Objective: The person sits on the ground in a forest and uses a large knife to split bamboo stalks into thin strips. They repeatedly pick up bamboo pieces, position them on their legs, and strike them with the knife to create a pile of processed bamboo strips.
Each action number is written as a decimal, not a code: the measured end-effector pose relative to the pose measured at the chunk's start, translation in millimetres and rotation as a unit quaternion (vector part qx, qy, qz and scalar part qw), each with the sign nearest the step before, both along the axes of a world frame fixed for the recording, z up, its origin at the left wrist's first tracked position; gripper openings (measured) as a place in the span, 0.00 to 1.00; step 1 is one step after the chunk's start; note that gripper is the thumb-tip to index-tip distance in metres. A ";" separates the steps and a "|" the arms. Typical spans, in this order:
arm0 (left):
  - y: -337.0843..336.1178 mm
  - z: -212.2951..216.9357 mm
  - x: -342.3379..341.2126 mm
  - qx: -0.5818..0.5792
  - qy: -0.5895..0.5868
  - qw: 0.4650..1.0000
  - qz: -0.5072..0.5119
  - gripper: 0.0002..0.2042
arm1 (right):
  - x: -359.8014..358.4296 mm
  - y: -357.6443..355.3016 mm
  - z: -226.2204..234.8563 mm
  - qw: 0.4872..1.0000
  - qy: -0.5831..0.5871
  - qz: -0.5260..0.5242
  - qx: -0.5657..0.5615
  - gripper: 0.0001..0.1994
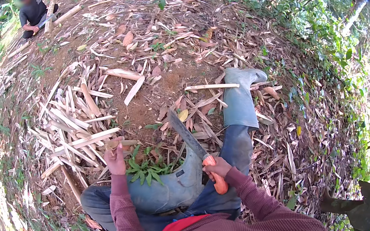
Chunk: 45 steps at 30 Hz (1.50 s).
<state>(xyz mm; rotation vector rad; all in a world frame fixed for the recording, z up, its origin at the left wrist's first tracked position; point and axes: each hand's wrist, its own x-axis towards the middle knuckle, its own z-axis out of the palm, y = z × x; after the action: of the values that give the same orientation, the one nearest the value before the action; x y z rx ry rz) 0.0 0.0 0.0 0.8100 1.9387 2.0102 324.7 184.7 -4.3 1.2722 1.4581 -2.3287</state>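
Observation:
My right hand (219,167) is wrapped round the orange handle of a machete (186,130), above my lap. Its dark, worn blade slants up and to the left, apart from any wood. On the left, my left hand (115,160) has its fingers closed on a piece of wood (122,143), pale brown and lying roughly crosswise. Just beyond that hand spreads a loose pile of split wooden sticks (71,121). One long split stick (211,86) rests across the shin of my outstretched boot (238,103).
My other boot (167,190) is folded in front of me, beside a green fern (147,167). Dry leaves and wood chips cover the sloping ground. Farther off at upper left, another person (34,14) sits by a log (68,14). Bushes (350,56) line the right.

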 end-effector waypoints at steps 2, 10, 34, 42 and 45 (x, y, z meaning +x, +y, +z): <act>3.5 8.5 2.2 -0.011 -0.016 1.000 -0.005 0.10 | -2.7 3.8 -2.5 1.000 0.012 0.006 0.006 0.11; 1.0 2.5 3.6 -0.008 -0.045 0.999 0.001 0.09 | -0.6 -2.2 7.5 1.000 -0.008 -0.004 0.010 0.11; -1.0 16.4 9.4 -0.033 -0.011 0.999 0.019 0.09 | 1.1 -2.9 6.1 1.000 0.015 -0.003 -0.010 0.11; 0.6 19.4 9.0 -0.024 0.025 0.999 0.020 0.10 | -0.5 -3.5 6.8 1.000 0.023 -0.005 -0.008 0.10; -0.6 17.8 8.5 -0.023 -0.003 1.000 0.016 0.10 | -1.3 -2.4 4.6 1.000 0.024 -0.006 -0.005 0.10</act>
<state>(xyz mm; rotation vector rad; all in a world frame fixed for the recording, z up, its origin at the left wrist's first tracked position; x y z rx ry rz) 8.5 -0.6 17.8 0.7667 1.9980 1.9759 323.3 182.3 0.3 1.2347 1.4550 -2.3868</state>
